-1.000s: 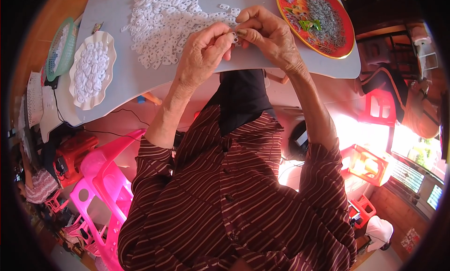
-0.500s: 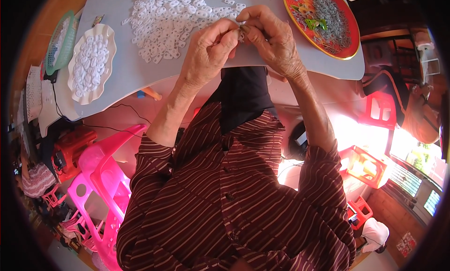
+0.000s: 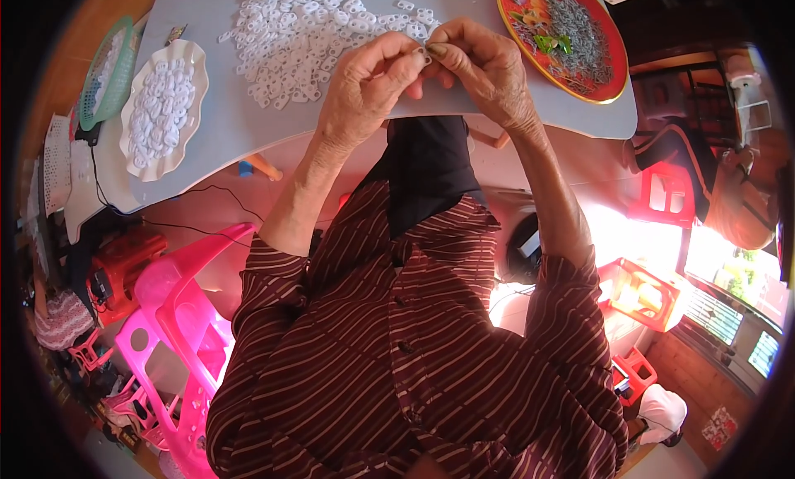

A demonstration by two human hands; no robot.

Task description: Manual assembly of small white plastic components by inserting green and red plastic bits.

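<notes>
My left hand [image 3: 368, 86] and my right hand [image 3: 487, 75] meet above the near edge of the grey table [image 3: 224, 139]. Both are closed, thumbs and fingertips pinching a small white plastic piece [image 3: 426, 58] between them. Much of it is hidden by the fingers, and whether a metal pin is in it I cannot tell. Just beyond my left hand spreads a heap of small white oval pieces with holes [image 3: 290, 44]. To the right of my right hand, a red plate with a gold rim [image 3: 609, 86] carries a pile of thin grey metal pins [image 3: 584, 40].
At the left stand a scalloped white dish [image 3: 197, 65] of white pieces and a green basket [image 3: 124, 73]. Pink chairs [image 3: 170, 313] are at lower left, red stools [image 3: 646, 293] at right. Other people [image 3: 662, 414] sit nearby. A black cable [image 3: 190, 225] hangs below the table.
The fingers of my right hand have shifted a little downward and curled in, and the small piece shows slightly more between the fingertips. Both hands stay together in nearly the same place.
</notes>
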